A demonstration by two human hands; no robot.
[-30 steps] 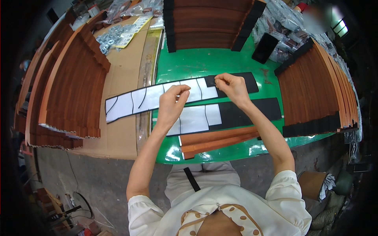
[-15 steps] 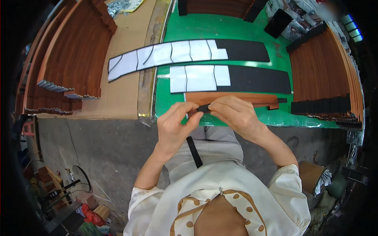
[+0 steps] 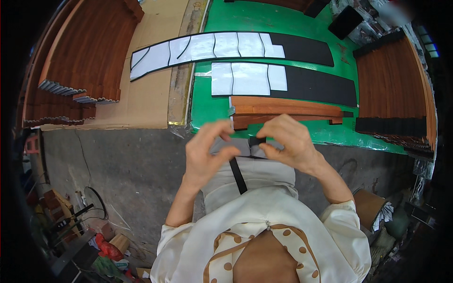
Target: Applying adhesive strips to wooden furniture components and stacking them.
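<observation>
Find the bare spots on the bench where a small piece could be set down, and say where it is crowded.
Free: the green mat left of the wood strips, and the cardboard below the long white-and-black strip. Crowded: the mat's middle, with a second strip above the wood strips, and both sides, with wood stacks left and right.

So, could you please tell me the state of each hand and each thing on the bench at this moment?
left hand: raised off the bench, fingers pinched together.
right hand: pinching a small black strip.
long black strip: flat, partly covered with white pieces.
shorter black strip: flat on the green mat, white pieces at its left end.
wooden pieces: stacked flat at the mat's near edge.
</observation>
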